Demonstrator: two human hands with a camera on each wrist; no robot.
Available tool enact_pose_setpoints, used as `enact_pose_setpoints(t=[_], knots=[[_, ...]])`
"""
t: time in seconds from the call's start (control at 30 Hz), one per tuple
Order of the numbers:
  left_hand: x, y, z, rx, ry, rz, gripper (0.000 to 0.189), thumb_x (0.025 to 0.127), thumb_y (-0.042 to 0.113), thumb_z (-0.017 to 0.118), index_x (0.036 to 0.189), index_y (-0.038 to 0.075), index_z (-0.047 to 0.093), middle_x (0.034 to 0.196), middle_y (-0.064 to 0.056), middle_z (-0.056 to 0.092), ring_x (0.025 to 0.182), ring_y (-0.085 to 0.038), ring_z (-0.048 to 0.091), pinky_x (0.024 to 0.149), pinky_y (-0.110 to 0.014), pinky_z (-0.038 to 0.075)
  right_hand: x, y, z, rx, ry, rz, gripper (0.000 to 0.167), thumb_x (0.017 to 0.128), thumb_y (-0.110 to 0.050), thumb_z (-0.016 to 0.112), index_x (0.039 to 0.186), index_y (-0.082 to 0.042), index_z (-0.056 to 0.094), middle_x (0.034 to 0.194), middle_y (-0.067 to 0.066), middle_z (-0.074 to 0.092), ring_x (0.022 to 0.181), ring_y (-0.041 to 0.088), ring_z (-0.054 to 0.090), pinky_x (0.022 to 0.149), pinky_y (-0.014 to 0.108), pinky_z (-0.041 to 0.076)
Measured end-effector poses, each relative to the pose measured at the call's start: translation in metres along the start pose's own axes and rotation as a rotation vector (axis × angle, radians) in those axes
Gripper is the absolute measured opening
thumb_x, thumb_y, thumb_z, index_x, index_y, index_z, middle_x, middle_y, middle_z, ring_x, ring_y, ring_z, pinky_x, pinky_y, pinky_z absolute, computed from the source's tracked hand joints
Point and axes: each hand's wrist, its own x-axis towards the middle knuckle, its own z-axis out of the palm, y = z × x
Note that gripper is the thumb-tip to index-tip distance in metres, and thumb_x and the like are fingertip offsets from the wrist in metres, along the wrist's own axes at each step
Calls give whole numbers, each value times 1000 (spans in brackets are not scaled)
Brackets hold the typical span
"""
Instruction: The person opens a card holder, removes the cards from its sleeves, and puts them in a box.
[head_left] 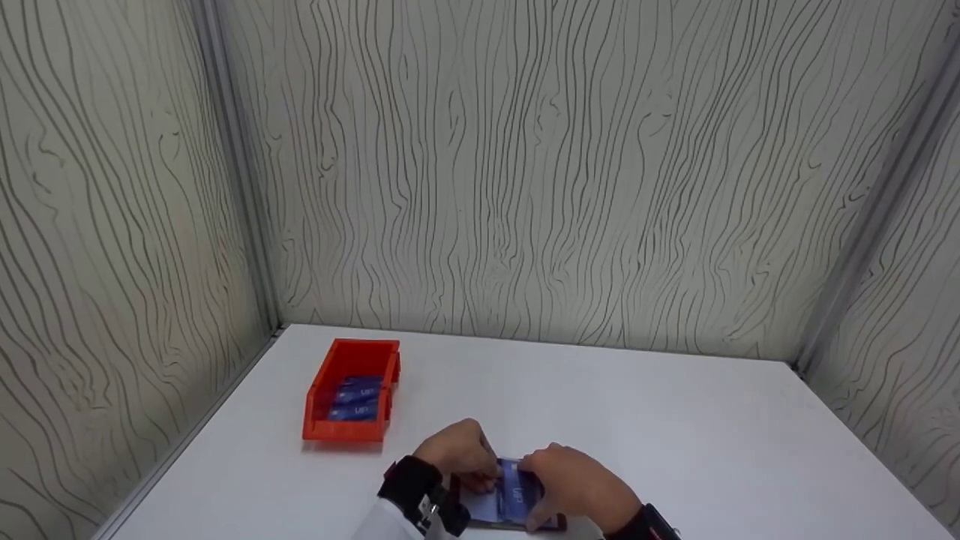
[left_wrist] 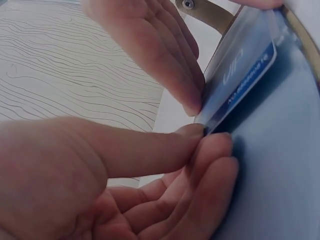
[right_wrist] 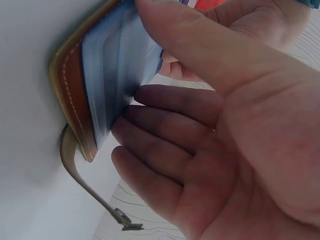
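A brown leather card holder [right_wrist: 75,87] with clear plastic sleeves [right_wrist: 102,75] lies spread on the table below both hands. Its snap strap [right_wrist: 82,172] sticks out from one side. On the sleeve page sits a blue VIP card [head_left: 517,491], its lettering readable in the left wrist view. My left hand [head_left: 461,454] pinches a corner of that card between thumb and fingertips. With thumb and fingers at opposite edges, my right hand [head_left: 581,484] holds the card holder around the card. The right fingers [right_wrist: 155,125] are bent slightly beside the sleeves.
An orange-red open bin [head_left: 345,430] stands on the left part of the white table [head_left: 660,405], with several blue VIP cards [head_left: 356,401] inside. Wood-grain patterned panels [head_left: 525,187] close off the back and both sides.
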Motion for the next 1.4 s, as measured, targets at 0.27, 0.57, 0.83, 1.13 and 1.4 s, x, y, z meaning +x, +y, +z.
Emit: enact_pose_setpoints(t=[0.27,0.57,0.83,1.13,1.4], knots=[[2,1,-2,9,-14,-17,10,93,12,81,99,4,84,78,-8,79,64,-12,72,71,-29,64,-3,-1,-1,3,0,75,48,72,-22,102,113,-10,82,92,-5,76,82,9,61,85,38,61],[2,0,-2,1,-19,-13,9,93,12,82,99,4,82,79,-8,79,65,-12,72,71,-28,64,-1,3,-1,30,41,-36,46,72,-23,100,110,-8,79,92,-5,74,81,3,62,79,30,60],[2,0,-1,-25,-24,-20,10,92,16,83,95,6,81,77,-8,80,62,-11,73,68,-27,64,-1,6,1,53,35,-51,39,74,-23,99,104,-8,81,87,-6,76,76,0,59,73,25,56],[0,2,3,-98,-37,-67,17,91,20,86,99,6,79,81,-13,81,57,-10,71,62,-22,60,-2,6,1,74,29,-44,38,74,-20,99,104,-7,80,89,-6,76,77,0,61,74,26,57],[0,2,5,-87,-59,-67,20,93,21,85,100,5,76,84,-13,81,58,-10,71,59,-21,57,0,2,-1,45,-9,-40,60,74,-24,101,126,-9,75,122,3,73,107,13,71,98,38,63]])
